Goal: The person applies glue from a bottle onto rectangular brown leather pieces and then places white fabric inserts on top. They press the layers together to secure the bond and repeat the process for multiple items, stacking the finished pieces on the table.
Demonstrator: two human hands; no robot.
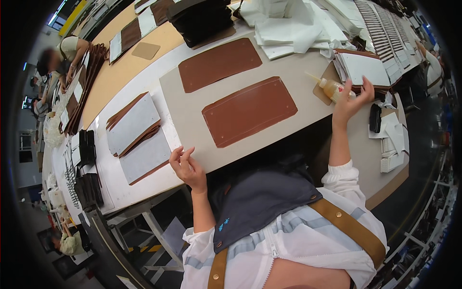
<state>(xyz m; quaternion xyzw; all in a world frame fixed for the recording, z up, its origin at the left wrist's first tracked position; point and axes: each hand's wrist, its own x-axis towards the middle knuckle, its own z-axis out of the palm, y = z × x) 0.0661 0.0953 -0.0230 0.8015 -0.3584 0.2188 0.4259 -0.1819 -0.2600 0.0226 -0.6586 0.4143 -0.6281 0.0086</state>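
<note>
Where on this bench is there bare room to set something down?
Bare board left of the two brown panels, and the strip between them. Crowded: white sheets at the far edge, the glue bottle by the right hand.

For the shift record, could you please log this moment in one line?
left hand: empty, at grey board edge | right hand: on amber glue bottle | two brown leather panels: flat on board

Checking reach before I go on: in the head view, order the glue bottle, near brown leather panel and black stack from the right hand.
1. Glue bottle, at the right hand's fingers.
2. Near brown leather panel, left of it.
3. Black stack, far upper left.
</note>
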